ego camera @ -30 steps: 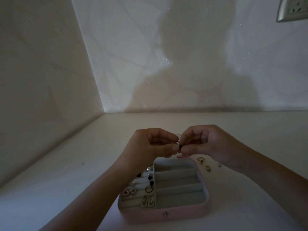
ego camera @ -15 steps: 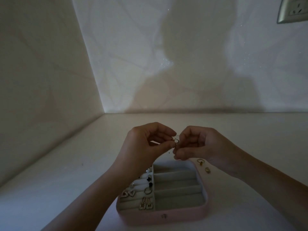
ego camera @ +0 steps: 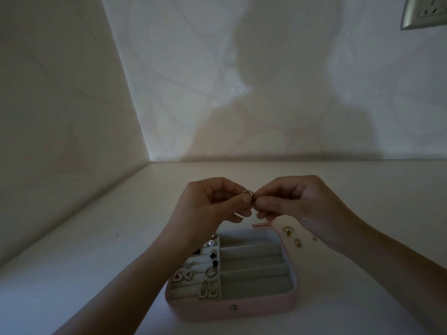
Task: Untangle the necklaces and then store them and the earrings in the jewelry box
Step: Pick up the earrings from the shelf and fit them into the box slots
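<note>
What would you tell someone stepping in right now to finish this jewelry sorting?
Hands: the left hand and right hand both pinch one small gold hoop, held above the jewelry box.
Box: open on the table, with earrings seated in its left column.
Loose: a few small pieces lie on the table just right of the box.
Done: several earrings stored.
Left: seat the hoop, then the loose pieces. No necklace shows in this view, so I cannot say how that part stands.
</note>
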Tool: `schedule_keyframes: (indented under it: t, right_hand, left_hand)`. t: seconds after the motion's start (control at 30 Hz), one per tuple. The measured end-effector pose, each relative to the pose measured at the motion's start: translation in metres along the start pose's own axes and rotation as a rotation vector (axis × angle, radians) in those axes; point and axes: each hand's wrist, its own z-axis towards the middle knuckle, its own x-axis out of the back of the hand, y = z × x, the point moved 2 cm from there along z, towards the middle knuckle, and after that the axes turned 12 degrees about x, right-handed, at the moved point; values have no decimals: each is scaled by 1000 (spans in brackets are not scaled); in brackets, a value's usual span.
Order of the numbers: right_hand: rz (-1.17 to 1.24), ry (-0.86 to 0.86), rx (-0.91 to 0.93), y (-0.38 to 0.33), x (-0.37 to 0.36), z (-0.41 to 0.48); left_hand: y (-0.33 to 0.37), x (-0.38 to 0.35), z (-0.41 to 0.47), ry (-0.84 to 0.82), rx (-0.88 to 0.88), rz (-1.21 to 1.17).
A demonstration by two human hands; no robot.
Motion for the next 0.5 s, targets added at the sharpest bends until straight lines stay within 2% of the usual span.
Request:
schedule_keyframes:
  t: [0.1,0.17,0.33,0.5]
  right_hand:
    - [-52,17,33,0,2,0]
    - [-73,-9,38,-1,1,0]
    - [-95,-35,-4,0,0,-1]
    - [-43,-33,-6,-1,1,-1]
  left_hand:
    - [-2,0,2,-37,123,-23]
    - [-5,2,3,-56,182,42]
    - [0,2,-1,-138,-2,317]
    - [4,-2,-7,-54,-46,166]
